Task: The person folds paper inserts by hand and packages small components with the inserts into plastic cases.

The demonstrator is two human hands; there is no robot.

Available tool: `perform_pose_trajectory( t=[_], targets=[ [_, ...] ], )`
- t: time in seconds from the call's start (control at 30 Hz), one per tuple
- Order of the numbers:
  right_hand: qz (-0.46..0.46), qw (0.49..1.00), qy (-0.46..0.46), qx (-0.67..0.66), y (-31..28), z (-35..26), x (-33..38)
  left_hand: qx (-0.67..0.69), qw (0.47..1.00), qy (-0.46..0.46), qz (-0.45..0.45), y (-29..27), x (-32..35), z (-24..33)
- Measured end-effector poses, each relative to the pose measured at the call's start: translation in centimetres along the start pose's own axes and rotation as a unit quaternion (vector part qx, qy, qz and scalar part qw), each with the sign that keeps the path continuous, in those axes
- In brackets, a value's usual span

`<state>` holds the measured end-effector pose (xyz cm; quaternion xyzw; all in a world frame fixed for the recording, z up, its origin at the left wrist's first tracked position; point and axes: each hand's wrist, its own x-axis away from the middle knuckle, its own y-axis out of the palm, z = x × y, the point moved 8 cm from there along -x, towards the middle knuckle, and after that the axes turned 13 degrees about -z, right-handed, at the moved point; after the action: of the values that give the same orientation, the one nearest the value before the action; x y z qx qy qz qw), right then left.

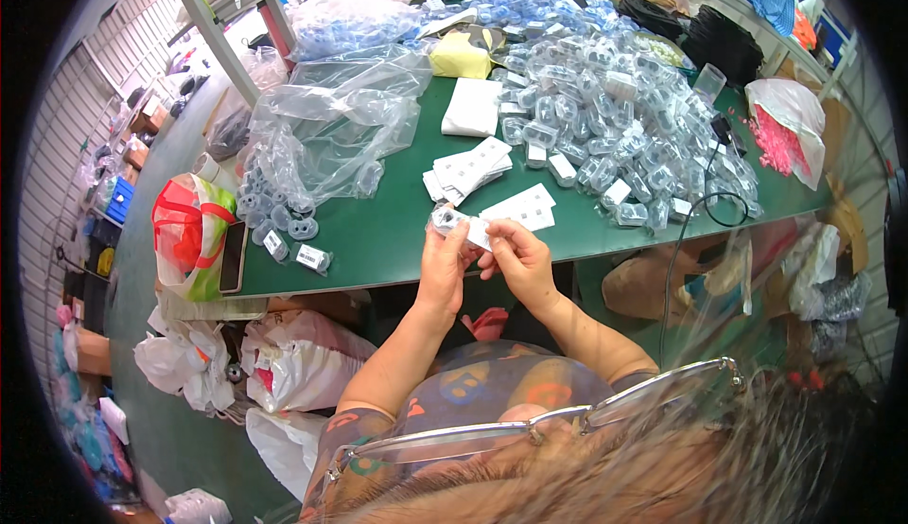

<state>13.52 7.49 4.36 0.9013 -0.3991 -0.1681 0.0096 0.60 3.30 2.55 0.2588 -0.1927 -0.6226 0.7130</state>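
Left hand (443, 267) pinches small packet (450, 219), right hand (523, 267) pinches white piece (479, 234) against it; packet likely light, slippery (looks plastic-wrapped); best gripped by edges.

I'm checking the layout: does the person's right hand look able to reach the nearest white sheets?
Likely yes: the white sheets lie just beyond the right hand, nothing visible between, though it's gripping a small white item.

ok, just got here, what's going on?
A person's left hand and right hand hold a small clear-and-white package between their fingers, near the front edge of a green table. White sheets lie just beyond the hands. A big heap of clear packages lies to the right; two labelled packages lie at left.
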Motion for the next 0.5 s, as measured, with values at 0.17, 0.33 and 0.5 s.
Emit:
perform_pose_trajectory(
  t=[0.17,0.33,0.5],
  targets=[
    [-0.027,0.996,0.035,-0.071,1.0,-0.7,0.1,-0.017,1.0,0.002,0.004,0.8,0.2,0.4],
    [-0.026,0.993,0.071,-0.094,1.0,0.3,0.4,0.036,0.999,0.024,0.009,1.2,0.0,0.2],
    [-0.008,0.995,0.039,-0.091,0.7,0.9,0.7,0.072,0.996,-0.045,-0.011,2.5,0.9,-0.7]
  ],
)
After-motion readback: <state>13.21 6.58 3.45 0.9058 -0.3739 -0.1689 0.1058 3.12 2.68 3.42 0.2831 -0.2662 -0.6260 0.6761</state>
